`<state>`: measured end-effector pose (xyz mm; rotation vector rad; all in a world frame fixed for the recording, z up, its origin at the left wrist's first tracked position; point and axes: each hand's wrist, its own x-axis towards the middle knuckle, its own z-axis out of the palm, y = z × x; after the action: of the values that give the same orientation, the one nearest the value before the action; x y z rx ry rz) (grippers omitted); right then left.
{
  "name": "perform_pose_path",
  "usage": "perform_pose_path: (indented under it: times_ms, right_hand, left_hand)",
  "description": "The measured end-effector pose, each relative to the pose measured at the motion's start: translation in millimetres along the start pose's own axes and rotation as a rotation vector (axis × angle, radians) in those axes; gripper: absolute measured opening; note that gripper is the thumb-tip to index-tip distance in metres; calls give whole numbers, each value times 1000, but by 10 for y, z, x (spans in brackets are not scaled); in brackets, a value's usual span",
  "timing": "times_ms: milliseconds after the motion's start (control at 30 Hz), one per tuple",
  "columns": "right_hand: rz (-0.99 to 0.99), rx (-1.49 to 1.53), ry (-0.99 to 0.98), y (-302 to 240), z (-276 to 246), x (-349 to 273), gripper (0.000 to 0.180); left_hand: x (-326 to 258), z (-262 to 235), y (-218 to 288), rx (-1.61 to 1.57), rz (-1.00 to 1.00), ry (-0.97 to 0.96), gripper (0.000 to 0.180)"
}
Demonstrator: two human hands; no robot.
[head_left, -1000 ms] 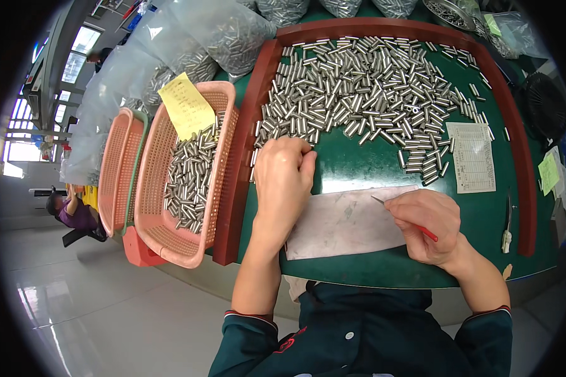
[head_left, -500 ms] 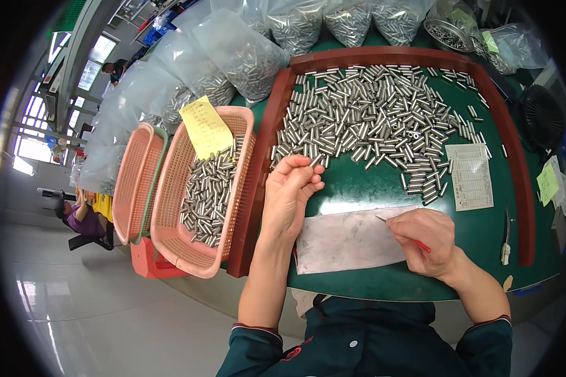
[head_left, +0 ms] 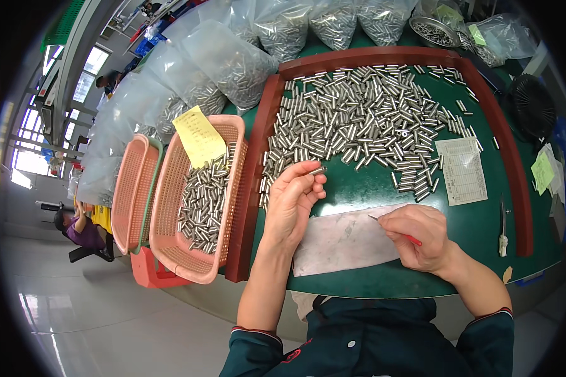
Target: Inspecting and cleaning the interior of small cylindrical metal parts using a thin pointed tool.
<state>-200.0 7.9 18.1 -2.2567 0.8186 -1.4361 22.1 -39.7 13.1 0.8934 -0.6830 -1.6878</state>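
Note:
My left hand (head_left: 294,200) pinches a small metal cylinder (head_left: 320,170) between thumb and fingertips, above the near edge of a broad heap of like cylinders (head_left: 365,116). In my right hand (head_left: 419,239) is a thin pointed tool with a red handle (head_left: 414,240); its fine metal tip points left. Most of the handle is hidden by the fingers. Below both hands a stained whitish cloth (head_left: 339,245) lies flat on the green tabletop (head_left: 352,192), the tool's tip hovering over its upper part.
A red-brown wooden frame (head_left: 253,169) borders the heap. Left of it stand a pink basket (head_left: 171,188) of cylinders with a yellow note (head_left: 199,136) and another pink basket (head_left: 127,195). Bags of cylinders (head_left: 236,69) line the back. A printed sheet (head_left: 462,171) and a knife-like tool (head_left: 503,232) lie right.
The cylinder in my left fingertips now shows more clearly, with its end sticking out to the right. My right hand keeps its grip on the red-handled tool. The whole view has shifted slightly.

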Motion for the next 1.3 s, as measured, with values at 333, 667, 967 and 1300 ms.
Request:
perform_pose_path:
  times_ms: [333,667,967,1300]
  right_hand:
    - [-145,-25,211,-31,-136,63,33]
    - [-99,-25,140,1,-66,44,30]
    - [-83,-26,124,5,-62,41,32]
    - [-121,-56,78,36,-80,17,22]
  left_hand:
    - [-63,205,-166,470,191,-2,10]
    - [-99,230,-232,598,153,-83,10]
    - [-108,256,-224,633,114,-90,10]
    - [-138,311,-283,740,335,-157,5]
